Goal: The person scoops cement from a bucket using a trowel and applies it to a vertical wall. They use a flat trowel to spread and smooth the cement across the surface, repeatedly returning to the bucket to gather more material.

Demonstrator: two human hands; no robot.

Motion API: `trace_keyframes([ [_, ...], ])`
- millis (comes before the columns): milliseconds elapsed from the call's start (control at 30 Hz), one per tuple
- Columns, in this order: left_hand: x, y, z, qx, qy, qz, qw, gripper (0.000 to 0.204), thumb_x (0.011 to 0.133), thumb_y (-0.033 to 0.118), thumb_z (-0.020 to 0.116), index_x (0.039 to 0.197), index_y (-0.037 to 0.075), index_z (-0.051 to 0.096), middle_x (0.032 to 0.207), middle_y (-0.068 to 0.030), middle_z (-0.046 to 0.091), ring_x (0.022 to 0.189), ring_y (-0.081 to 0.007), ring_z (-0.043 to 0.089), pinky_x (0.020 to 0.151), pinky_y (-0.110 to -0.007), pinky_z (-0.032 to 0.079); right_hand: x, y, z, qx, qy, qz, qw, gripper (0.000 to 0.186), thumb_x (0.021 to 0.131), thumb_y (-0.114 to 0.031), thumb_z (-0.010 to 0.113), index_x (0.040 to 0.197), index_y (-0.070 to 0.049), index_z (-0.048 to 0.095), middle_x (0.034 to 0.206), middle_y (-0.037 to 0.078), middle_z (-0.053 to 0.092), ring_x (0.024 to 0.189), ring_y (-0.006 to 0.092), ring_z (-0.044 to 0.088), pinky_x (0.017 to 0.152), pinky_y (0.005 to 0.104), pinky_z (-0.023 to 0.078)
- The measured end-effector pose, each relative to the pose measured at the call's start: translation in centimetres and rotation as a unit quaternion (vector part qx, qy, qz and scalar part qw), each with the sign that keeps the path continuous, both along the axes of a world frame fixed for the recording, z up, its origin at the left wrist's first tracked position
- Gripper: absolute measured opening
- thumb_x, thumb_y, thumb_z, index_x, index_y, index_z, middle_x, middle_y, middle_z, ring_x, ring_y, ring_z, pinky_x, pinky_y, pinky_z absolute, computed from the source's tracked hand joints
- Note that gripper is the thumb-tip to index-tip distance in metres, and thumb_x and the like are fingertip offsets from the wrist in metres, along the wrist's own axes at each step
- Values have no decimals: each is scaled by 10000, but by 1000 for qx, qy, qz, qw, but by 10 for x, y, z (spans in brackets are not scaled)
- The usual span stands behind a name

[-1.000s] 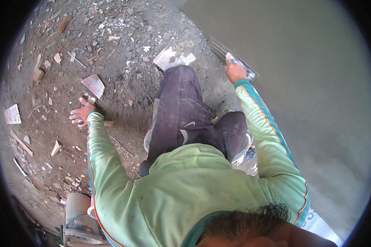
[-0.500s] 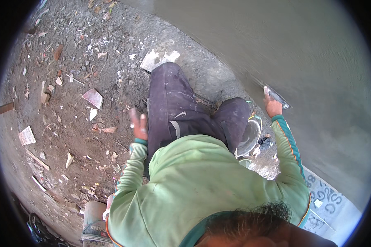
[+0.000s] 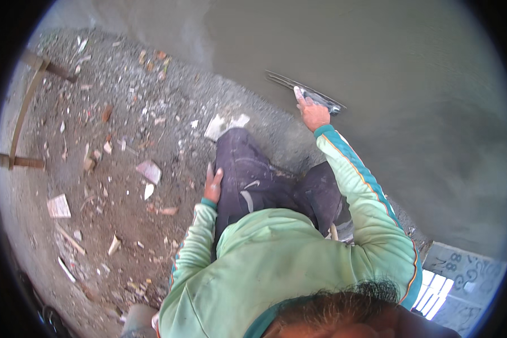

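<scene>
My right hand (image 3: pixel 314 115) is closed around a steel plastering trowel (image 3: pixel 320 98) at upper centre. The trowel's long thin blade lies against the smooth, wet-looking grey plaster wall (image 3: pixel 411 73), tilted down toward the right. Plaster smears whiten my fingertips. Against the side of my left thigh rests my left hand (image 3: pixel 213 185), its fingers apart and holding nothing. My legs, in dark trousers (image 3: pixel 245 163), are bent in a squat or kneel between the wall and the rubble.
Broken tile pieces (image 3: pixel 149 171), stones and wood scraps litter the dirt ground (image 3: pixel 124 214). A pale flat scrap (image 3: pixel 225 125) lies beyond my left knee. Wooden bars (image 3: pixel 25 110) stand at far left. A bucket (image 3: pixel 139 320) sits lower left, a marked grey panel (image 3: pixel 453 267) lower right.
My right hand has carried the trowel leftward and farther along the wall. My left hand has come from beside the leg onto the thigh. The bucket by my right leg is now mostly hidden.
</scene>
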State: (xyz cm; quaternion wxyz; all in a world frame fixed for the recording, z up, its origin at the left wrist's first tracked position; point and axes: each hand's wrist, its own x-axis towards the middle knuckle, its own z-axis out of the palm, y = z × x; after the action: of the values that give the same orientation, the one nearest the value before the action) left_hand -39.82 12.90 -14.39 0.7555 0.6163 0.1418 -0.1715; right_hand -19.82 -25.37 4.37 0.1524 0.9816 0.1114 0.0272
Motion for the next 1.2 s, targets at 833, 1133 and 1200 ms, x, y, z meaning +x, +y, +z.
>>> trace_keyframes([
  [833, 58, -33, 104, 137, -58, -76, 986, 780, 964, 558, 533, 1420, -70, 456, 1370, -260, 570, 1266, -363, 557, 1112, -444, 392, -7, 12, 630, 429, -379, 112, 812, 382, 952, -269, 656, 1264, -49, 676, 851, 19, 584, 717, 106, 541, 638, 269, 452],
  [1133, 65, -9, 32, 275, -69, -108, 953, 964, 922, 648, 521, 1512, -85, 310, 1528, -333, 359, 1444, -426, 346, 1201, -440, 256, 119, 153, 350, 147, -193, 71, 967, 312, 847, -229, 590, 1129, -102, 630, 1031, 238, 705, 995, 425, 675, 876, 540, 541],
  [1200, 50, -3, 31, 212, -76, -99, 969, 926, 950, 629, 485, 1491, -108, 336, 1513, -343, 378, 1441, -418, 357, 1200, -416, 256, 112, 147, 278, 78, -118, 56, 988, 457, 892, -272, 625, 1321, -126, 568, 908, 219, 707, 861, 387, 701, 742, 513, 575],
])
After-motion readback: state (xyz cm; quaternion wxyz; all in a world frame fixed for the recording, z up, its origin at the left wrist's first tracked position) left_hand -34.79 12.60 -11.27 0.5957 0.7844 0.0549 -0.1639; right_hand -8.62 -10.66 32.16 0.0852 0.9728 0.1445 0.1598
